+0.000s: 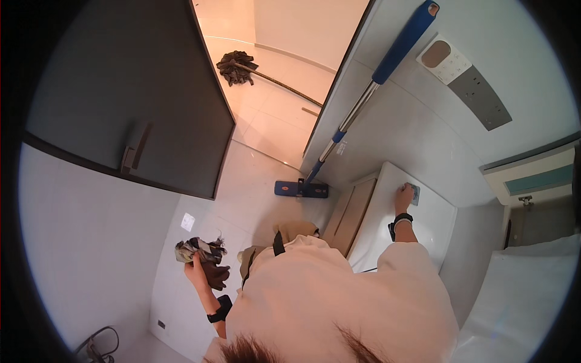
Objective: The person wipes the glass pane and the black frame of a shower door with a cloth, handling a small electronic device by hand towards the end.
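Note:
Near the lower left, my left hand (195, 268) grips a bunched cloth (199, 249), with patterned and dark brown parts hanging over the floor. My right hand (403, 198) rests on the white countertop (386, 227) of a low cabinet, its fingers at a small grey-green flat item (415, 194). Whether those fingers hold the item or only press on it cannot be told. A flat mop with a blue handle (399, 45) leans along the wall, its blue head (301, 188) on the floor ahead of me.
A dark door (136, 90) with a handle stands ajar at the left. Beyond the doorway a string mop (237, 68) lies on the tiles. Sockets (480, 97) are on the right wall, above a small open cabinet (540, 218). A white patch (188, 222) shows on the floor.

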A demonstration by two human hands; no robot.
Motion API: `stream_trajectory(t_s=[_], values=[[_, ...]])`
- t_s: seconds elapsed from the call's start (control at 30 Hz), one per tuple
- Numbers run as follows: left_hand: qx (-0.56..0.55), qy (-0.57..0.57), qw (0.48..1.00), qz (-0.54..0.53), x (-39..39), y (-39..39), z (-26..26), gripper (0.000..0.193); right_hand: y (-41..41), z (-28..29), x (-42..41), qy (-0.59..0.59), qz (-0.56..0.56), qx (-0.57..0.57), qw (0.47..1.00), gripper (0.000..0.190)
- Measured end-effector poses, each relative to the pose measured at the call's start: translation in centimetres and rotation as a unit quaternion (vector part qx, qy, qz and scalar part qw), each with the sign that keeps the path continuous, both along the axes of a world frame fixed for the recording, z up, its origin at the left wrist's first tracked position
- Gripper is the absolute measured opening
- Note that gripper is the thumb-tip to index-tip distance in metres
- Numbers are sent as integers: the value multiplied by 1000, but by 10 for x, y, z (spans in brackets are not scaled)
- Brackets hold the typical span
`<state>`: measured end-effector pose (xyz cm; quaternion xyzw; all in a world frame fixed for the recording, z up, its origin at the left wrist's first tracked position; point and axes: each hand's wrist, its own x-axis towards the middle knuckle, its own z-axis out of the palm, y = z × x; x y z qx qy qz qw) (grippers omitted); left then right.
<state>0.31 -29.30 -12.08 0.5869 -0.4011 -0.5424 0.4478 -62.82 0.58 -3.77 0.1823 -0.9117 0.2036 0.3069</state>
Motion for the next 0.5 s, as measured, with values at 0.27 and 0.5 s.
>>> stream_trajectory(t_s=[0.27, 0.5], values=[[-20, -32, 999, 16, -2, 4, 3, 37, 19, 9, 13, 12, 34, -139, 990, 33], [-47, 2, 998, 41, -9, -1, 3, 32, 29, 15, 14, -46, -25, -144, 988, 33]])
